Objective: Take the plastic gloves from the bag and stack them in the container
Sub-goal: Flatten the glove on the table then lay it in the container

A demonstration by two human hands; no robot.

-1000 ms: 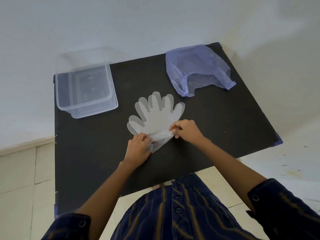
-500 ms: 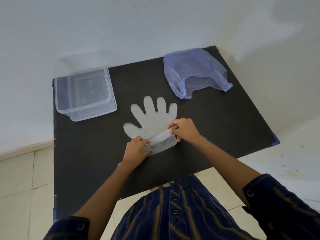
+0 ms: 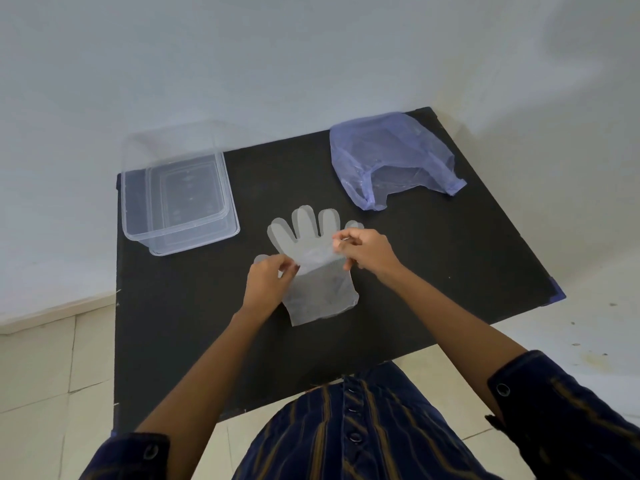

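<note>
- A thin, clear plastic glove [image 3: 320,271] lies on the black counter [image 3: 433,271] between the two hands, its finger shapes pointing away from the person and its wide cuff toward the person
- A second clear layer seems to be lifted across the palm of the glove, stretched between the two hands; I cannot tell whether it is another glove or a fold of the same one
- The left hand [image 3: 268,284] pinches the left edge of that clear plastic between thumb and fingertips, covering the thumb part of the glove
- The right hand [image 3: 367,251] pinches the right edge in the same way, its fingers curled in and hiding the little-finger part
- A clear, rectangular plastic container [image 3: 180,202] stands beyond and to the left of the left hand, open at the top, well apart from the glove; whether anything lies inside cannot be told
- A crumpled, translucent pale-violet plastic bag [image 3: 391,157] lies beyond the right hand, near the far edge of the counter, its mouth open toward the person
- Dark sleeves with thin orange stripes [image 3: 561,410] cover both arms from the elbow up
</note>
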